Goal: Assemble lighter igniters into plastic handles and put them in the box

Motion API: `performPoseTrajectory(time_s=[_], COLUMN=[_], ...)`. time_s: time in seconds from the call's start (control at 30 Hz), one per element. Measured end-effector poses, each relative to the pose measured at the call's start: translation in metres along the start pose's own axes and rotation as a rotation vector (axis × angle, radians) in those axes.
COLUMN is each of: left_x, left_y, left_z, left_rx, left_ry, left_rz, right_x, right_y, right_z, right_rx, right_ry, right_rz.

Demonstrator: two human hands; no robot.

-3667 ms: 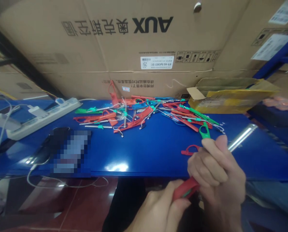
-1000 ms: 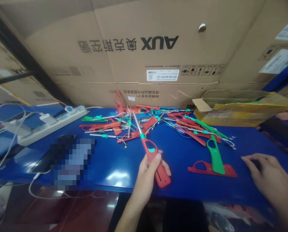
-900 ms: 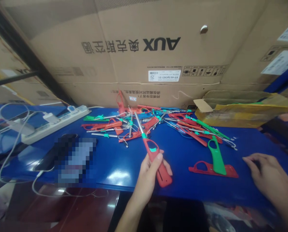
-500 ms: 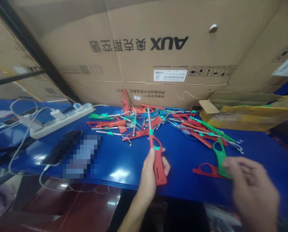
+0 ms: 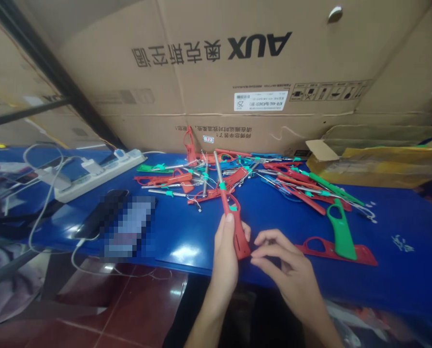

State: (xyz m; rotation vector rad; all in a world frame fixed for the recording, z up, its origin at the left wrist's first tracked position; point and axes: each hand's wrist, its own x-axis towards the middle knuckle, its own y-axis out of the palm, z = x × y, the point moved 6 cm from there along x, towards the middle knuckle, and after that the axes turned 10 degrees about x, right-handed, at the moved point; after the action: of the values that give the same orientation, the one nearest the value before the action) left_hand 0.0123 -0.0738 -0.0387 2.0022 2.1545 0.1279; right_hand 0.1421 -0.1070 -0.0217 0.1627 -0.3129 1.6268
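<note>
My left hand is wrapped round the handle of a red long-nosed lighter, whose metal tube points up and away, with a green piece at the trigger. Close to the handle's lower end is my right hand, thumb and forefinger tips pinched together; anything between them is too small to make out. To the right of it, a green handle shell lies on a flat red handle shell. Small pale bits lie scattered farther right on the blue table.
Behind my hands spreads a pile of red, green and blue lighter parts with metal tubes and wires. Two phones and a white power strip are at left. A taped open carton stands at back right, before a large cardboard sheet.
My right hand has let go of the green handle shell, leaving it on the red one, and has come left to the lighter's lower end. My left hand still holds the lighter.
</note>
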Motion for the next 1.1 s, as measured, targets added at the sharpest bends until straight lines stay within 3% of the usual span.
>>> performPoseTrajectory(time_s=[0.23,0.8,1.1], left_x=[-0.003,-0.009,-0.011], left_y=[0.006,0.006,0.006], left_z=[0.001,-0.005,-0.014], left_rx=[-0.028,0.08,0.074], left_ry=[-0.069,-0.038,-0.052], left_rz=[0.108,0.106,0.119], right_x=[0.001,-0.001,0.0], right_y=[0.005,0.003,0.004], right_z=[-0.001,0.006,0.002], right_rx=[0.07,0.006,0.045], right_ry=[0.028,-0.015,0.031], right_rz=[0.048,0.065,0.035])
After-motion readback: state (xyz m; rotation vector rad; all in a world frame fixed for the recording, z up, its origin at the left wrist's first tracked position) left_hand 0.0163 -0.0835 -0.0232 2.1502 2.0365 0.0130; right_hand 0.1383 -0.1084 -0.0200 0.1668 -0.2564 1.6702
